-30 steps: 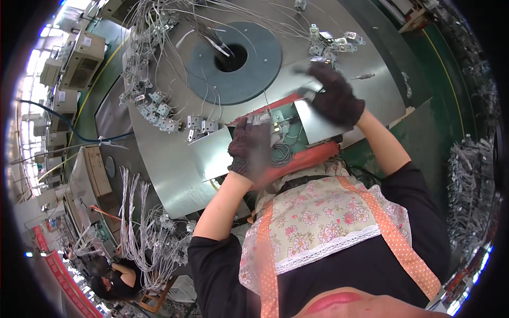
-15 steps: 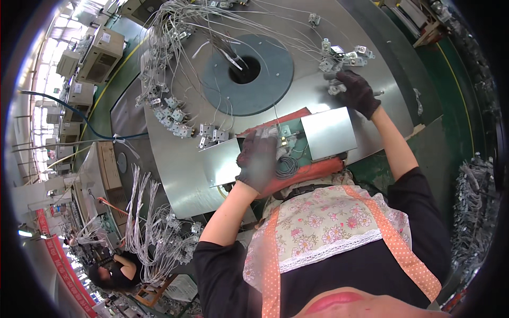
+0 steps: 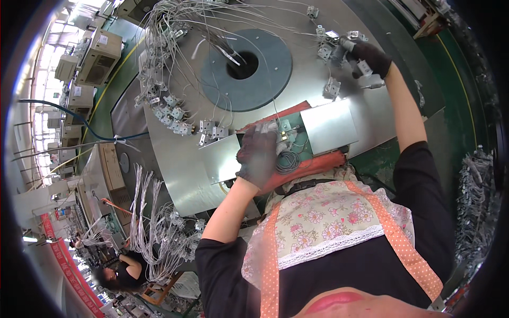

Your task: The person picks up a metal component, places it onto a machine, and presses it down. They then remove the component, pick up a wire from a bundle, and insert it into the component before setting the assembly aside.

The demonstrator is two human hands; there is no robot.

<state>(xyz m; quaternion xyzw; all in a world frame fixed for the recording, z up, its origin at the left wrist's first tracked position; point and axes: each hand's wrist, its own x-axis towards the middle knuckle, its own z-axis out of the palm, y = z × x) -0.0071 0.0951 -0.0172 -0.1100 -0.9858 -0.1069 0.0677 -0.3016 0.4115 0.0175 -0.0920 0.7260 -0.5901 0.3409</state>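
Small metal boxes are bunched toward the worktop's far right corner, and that's where the dark-gloved right hand is held, fingers bent right beside them; some grey metal bits are seen at the fingertips, but it's too blurry there to tell whether anything is actually gripped. One lone metal box is left sitting a bit nearer the worktop's near edge, with a slim metal-tipped tool just to the right of it. The left hand, also in a dark glove, is laid over a green recess at the near edge, fingers bent down; the underside is hidden, so it can't be told if they're clamped on anything. Right next to that hand a coil of grey cable can be seen. The recess is flanked by two shiny plates, a right plate and a left plate, and bordered by red padding. Further out, a round grey disc with a dark hole is set into the worktop, and more wired boxes are strung along the left edge, under a big tangle of pale wires.
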